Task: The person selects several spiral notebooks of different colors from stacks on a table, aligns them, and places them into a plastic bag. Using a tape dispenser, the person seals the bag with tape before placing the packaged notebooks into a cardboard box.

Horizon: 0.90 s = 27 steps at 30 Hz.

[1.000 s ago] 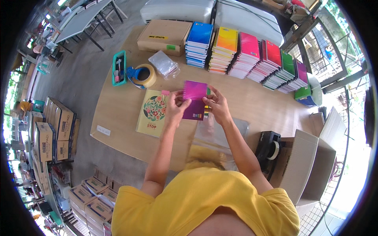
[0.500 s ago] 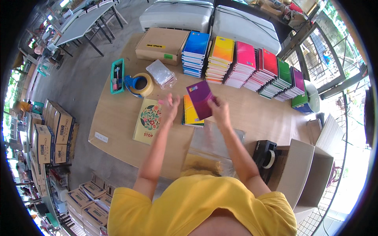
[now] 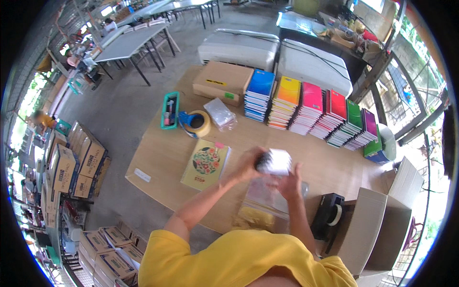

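Observation:
A small stack of spiral notebooks (image 3: 276,161) is held up over the table, blurred by motion, its white page edges showing. My left hand (image 3: 247,166) grips it at the dark spiral side. My right hand (image 3: 290,185) is just below and to the right of the stack, thumb up and fingers spread; whether it touches the pages is hard to tell. Clear plastic bags (image 3: 260,198) lie on the table beneath my hands. To the left lies a larger yellow notebook (image 3: 204,165) with a round floral cover and a pink tab.
Stacks of notebooks in blue (image 3: 260,83), yellow, pink, red, green and purple line the back. Left of them are a carton (image 3: 222,79), a plastic-wrapped pack (image 3: 221,114), tape rolls (image 3: 203,123) and a teal tray (image 3: 165,119). A tape dispenser (image 3: 326,215) and open box (image 3: 358,225) stand right.
The purple notebook, earlier in my right hand, and the yellow-covered pile have left their places; a stack is now in my left hand. Both hands moved right, and the view has shifted.

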Motion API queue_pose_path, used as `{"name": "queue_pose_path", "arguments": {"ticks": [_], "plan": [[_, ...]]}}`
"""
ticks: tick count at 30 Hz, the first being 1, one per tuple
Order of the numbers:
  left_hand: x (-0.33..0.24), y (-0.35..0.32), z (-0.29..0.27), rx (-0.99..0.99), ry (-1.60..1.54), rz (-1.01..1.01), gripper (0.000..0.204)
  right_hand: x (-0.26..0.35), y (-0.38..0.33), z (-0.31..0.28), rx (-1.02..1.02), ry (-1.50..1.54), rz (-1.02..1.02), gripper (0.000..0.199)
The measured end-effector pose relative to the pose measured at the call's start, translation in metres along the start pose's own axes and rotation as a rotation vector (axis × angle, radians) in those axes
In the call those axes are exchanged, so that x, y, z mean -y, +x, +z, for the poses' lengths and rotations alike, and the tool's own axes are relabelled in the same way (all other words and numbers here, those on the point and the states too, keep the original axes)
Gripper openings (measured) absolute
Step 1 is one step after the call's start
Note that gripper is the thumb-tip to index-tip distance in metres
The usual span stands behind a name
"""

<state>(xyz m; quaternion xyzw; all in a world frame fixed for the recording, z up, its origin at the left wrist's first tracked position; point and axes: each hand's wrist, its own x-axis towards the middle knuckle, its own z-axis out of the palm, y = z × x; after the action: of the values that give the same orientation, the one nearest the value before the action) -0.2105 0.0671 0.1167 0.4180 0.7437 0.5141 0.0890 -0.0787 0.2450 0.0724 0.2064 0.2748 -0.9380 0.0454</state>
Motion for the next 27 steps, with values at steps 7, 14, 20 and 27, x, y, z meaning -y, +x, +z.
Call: {"name": "queue_pose_path", "arguments": {"ticks": [7,14,20,27], "plan": [[-0.114,-0.040,0.006,0.105,0.065,0.433,0.079,-0.013,-0.120,-0.032,0.064,-0.139,-0.280,0.078],[-0.057,-0.104,0.104,0.130,-0.411,0.012,0.100,-0.051,-0.142,-0.046,-0.043,-0.541,-0.601,0.090],[-0.012,-0.141,0.153,0.000,-0.567,-0.032,0.107,-0.082,-0.130,-0.077,-0.136,-0.816,-0.838,0.110],[-0.003,-0.156,0.186,-0.175,-0.706,-0.003,0.123,-0.126,-0.117,-0.094,-0.293,-0.743,-1.041,0.115]]}}
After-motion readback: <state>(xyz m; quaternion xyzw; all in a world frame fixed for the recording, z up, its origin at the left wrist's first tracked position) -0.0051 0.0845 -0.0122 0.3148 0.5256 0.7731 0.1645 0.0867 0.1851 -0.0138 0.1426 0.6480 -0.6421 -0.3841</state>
